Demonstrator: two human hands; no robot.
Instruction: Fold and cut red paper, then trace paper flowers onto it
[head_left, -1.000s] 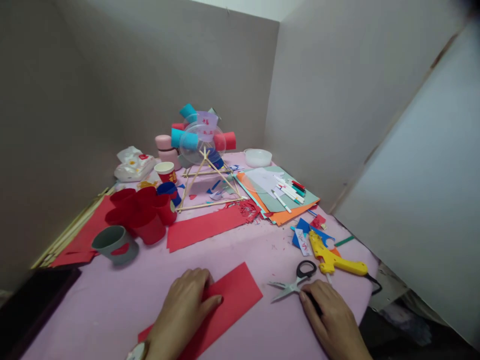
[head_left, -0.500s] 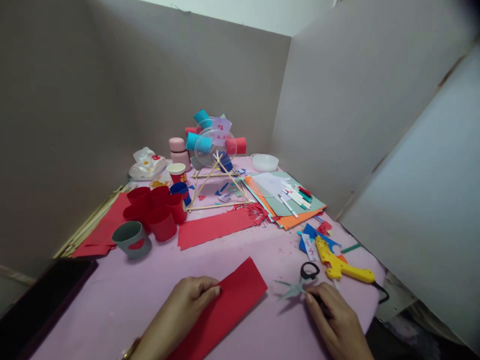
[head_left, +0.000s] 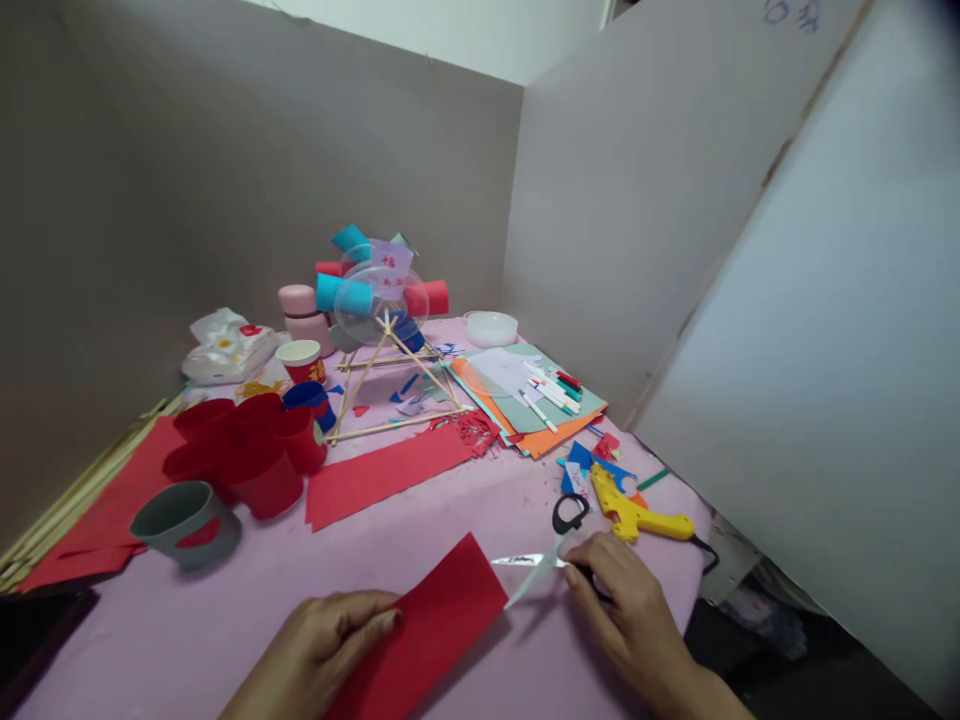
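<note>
A strip of red paper (head_left: 439,625) slants up from the bottom edge, its far end lifted off the table. My left hand (head_left: 341,635) pinches it along its left side, thumb on top. In my right hand (head_left: 630,605) is a pair of scissors (head_left: 551,562), gripped by one black handle. The other handle loop stands free, and the blades are spread apart. Their tips point left, at the right corner of the red strip. Whether a blade touches the paper I cannot tell.
Red paper cups (head_left: 262,480) and a grey cup (head_left: 187,525) stand left. Behind is a stick frame (head_left: 390,330) bearing a wheel of cups. A yellow glue gun (head_left: 637,515), markers (head_left: 555,390) and paper sheets (head_left: 540,440) lie right. A red strip (head_left: 390,475) lies mid-table.
My right hand has brought the scissors left, close to the red paper's end. The left hand keeps its pinch on the paper. The whole view has shifted to the right.
</note>
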